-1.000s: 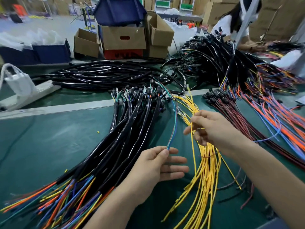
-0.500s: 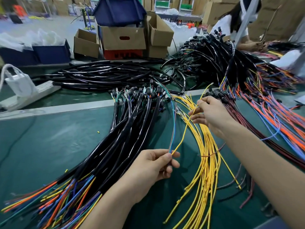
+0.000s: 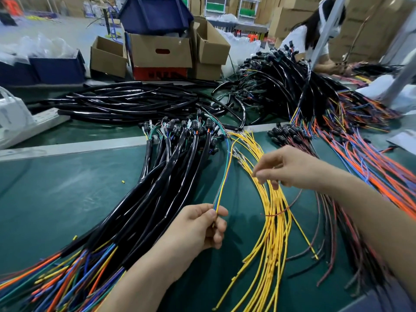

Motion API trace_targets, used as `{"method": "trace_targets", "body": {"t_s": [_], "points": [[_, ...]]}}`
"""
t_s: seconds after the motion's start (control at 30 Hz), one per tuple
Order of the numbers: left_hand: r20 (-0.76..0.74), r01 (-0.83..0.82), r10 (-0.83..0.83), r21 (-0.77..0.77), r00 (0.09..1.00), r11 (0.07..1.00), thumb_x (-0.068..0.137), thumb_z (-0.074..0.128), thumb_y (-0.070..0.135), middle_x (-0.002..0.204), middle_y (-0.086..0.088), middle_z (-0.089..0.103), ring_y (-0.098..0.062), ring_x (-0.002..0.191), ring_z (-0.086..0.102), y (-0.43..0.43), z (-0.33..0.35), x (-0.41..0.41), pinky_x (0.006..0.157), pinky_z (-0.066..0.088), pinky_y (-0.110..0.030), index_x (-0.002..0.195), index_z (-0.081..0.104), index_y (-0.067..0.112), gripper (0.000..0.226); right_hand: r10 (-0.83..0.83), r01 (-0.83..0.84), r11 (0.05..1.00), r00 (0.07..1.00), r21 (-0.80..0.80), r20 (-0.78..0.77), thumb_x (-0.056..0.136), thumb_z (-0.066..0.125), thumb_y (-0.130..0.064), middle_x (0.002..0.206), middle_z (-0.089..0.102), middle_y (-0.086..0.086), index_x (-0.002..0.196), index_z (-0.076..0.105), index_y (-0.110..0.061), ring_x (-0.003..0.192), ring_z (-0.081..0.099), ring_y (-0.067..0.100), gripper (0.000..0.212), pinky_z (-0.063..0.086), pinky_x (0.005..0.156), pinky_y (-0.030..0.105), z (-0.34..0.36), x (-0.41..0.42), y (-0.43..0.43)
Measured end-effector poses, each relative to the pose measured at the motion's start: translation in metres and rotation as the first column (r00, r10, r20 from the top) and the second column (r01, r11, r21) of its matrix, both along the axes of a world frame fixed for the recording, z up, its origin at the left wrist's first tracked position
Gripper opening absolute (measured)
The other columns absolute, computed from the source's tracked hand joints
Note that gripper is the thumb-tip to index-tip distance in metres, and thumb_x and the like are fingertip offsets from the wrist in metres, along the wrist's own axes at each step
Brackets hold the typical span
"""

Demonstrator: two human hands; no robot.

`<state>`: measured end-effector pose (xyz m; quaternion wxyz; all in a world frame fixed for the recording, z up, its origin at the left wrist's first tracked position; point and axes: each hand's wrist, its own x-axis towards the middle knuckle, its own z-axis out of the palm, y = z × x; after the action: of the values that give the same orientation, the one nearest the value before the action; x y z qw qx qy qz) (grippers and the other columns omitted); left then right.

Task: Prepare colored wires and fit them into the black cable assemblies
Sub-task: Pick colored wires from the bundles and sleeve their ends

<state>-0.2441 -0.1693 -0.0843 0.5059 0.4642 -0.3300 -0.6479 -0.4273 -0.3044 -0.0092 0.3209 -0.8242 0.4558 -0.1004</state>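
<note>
left hand (image 3: 198, 226) grip pinches wire bunch (image 3: 222, 183), right hand (image 3: 290, 170) grip at 2 o'clock unclear; tangled yellow wires (image 3: 273, 212) may snag.

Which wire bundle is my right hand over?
The all-yellow bundle, between the black cable assemblies and the dark red wires. The right hand hangs right above it; the others lie to either side.

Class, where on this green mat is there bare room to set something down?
Widest: bare mat left of the black cable assemblies, below the metal strip. Narrow gap between them and the yellow wires. Right side crowded.
</note>
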Motion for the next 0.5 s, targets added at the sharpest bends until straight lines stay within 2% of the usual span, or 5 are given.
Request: {"method": "trace_targets", "body": {"t_s": [0.1,0.17,0.27,0.37,0.5], "points": [[0.022,0.017,-0.017,-0.022,1.000,1.000,0.101,0.032,0.004,0.053,0.000,0.052,-0.010,0.040,0.042,0.001,0.000,-0.001,0.044,0.040,-0.020,0.089,0.055,0.002,0.026,0.080,-0.077,0.976,0.997,-0.202,0.004,0.085,0.069,-0.012,0.077,0.070,-0.013,0.089,0.073,-0.021,0.065,0.062,0.003,0.011,0.044,0.062,0.014,-0.008,-0.006,0.026],[0.036,0.028,-0.027,-0.026,0.999,0.999,0.101,0.032,0.005,0.052,0.001,0.050,-0.009,0.040,0.040,0.000,0.000,-0.001,0.044,0.039,-0.019,0.087,0.055,0.003,0.027,0.205,-0.174,0.878,0.979,-0.445,0.022,0.086,0.067,-0.011,0.108,0.066,-0.012,0.107,0.070,-0.021,0.097,0.057,-0.005,0.023,0.041,0.085,0.012,-0.018,0.004,0.044],[0.098,0.060,-0.055,-0.050,0.994,0.997,0.101,0.032,0.005,0.051,0.002,0.047,-0.009,0.040,0.038,-0.001,0.000,-0.002,0.044,0.037,-0.018,0.084,0.054,0.004,0.028,0.413,-0.421,0.712,0.898,-0.561,-0.150,0.091,0.059,-0.013,0.129,0.058,0.000,0.125,0.061,-0.014,0.135,0.039,0.016,0.034,0.024,0.114,0.029,-0.035,0.022,0.054],[0.195,0.072,-0.053,-0.089,0.979,0.993,0.101,0.033,0.006,0.050,0.004,0.048,-0.009,0.040,0.039,0.000,-0.001,0.000,0.045,0.037,-0.018,0.082,0.055,0.005,0.029,0.440,-0.442,0.797,0.892,-0.412,-0.104,0.092,0.061,-0.017,0.102,0.069,-0.001,0.112,0.070,-0.016,0.109,0.059,0.010,0.022,0.024,0.115,0.030,-0.035,0.030,0.047],[0.257,-0.080,0.135,-0.215,0.957,0.973,0.097,0.045,0.007,0.052,0.002,0.056,-0.008,0.042,0.048,0.000,0.002,0.003,0.045,0.043,-0.017,0.080,0.064,0.003,0.026,0.367,-0.323,0.916,0.914,-0.237,0.173,0.084,0.071,-0.017,0.078,0.070,-0.008,0.088,0.076,-0.012,0.076,0.063,0.002,0.008,0.048,0.073,0.019,-0.030,0.035,0.040]]}}
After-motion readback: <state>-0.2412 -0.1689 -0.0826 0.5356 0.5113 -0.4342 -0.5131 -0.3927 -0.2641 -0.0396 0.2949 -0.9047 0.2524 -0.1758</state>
